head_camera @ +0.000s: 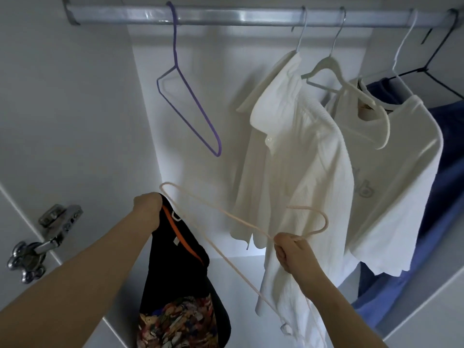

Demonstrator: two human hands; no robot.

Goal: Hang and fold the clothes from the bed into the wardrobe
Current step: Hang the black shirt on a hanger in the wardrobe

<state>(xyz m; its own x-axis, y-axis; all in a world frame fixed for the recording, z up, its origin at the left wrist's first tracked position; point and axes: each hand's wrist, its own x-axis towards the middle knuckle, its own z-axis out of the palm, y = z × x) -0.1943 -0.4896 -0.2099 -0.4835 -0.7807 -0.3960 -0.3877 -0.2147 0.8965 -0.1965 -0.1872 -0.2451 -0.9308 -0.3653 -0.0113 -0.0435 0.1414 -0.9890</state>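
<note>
1. Left hand [148, 205] up inside the wardrobe, fingers curled tight around the collar of a black shirt [175, 259] with orange neck trim and a colourful print; the shirt hangs below the fist.
2. Right hand [291, 252] grips a pale pink hanger [226, 214] at its neck, one end just beside the shirt's collar.
3. On the rail [226, 16]: an empty purple hanger [190, 96], then a white button shirt [296, 159], a white T-shirt [401, 184] and a blue garment [447, 172].
</note>
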